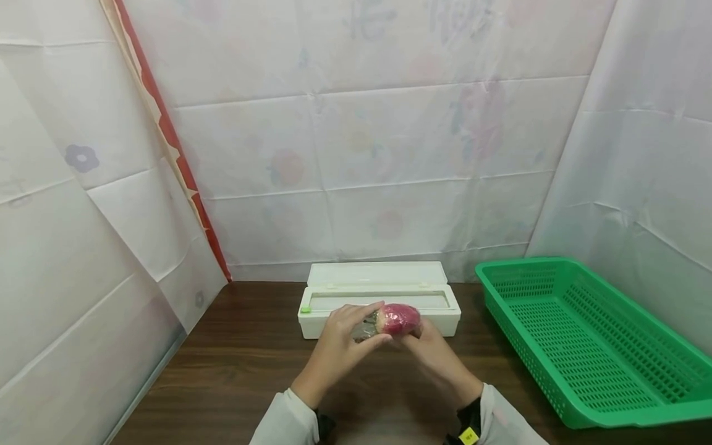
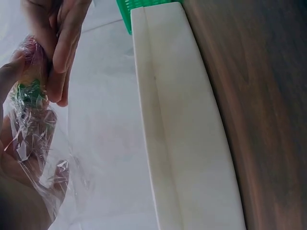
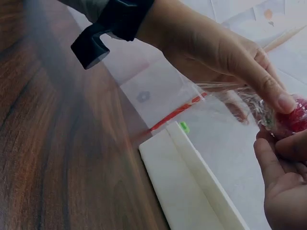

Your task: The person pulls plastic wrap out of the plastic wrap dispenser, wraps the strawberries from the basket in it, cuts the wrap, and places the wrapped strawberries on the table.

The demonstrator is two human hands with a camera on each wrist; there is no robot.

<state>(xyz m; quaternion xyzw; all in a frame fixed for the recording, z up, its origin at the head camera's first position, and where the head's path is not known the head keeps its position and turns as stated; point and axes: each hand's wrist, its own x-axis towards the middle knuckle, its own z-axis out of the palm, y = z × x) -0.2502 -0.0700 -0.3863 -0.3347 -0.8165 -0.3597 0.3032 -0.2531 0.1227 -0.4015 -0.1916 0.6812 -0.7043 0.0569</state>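
Note:
Both hands hold a pink-red, fruit- or vegetable-like piece (image 1: pixel 399 319) with a paler, green-tinged end, wrapped in clear plastic film. My left hand (image 1: pixel 340 340) grips its left end between thumb and fingers. Loose crumpled film (image 2: pixel 33 129) trails from that end along the left palm. At the other end, my right hand (image 1: pixel 436 355) holds the piece from below and the side, some fingers hidden behind it. Just behind the hands stands a long white film dispenser box (image 1: pixel 322 324), its lid (image 1: pixel 378 272) raised and a green slider (image 1: pixel 305 309) at its left.
A green perforated plastic basket (image 1: pixel 534 364) stands on the right of the dark wooden table (image 1: pixel 222 371). White patterned sheeting (image 1: pixel 389 154) hangs behind and on both sides. A red-edged strip (image 1: pixel 183 167) runs down the back left corner.

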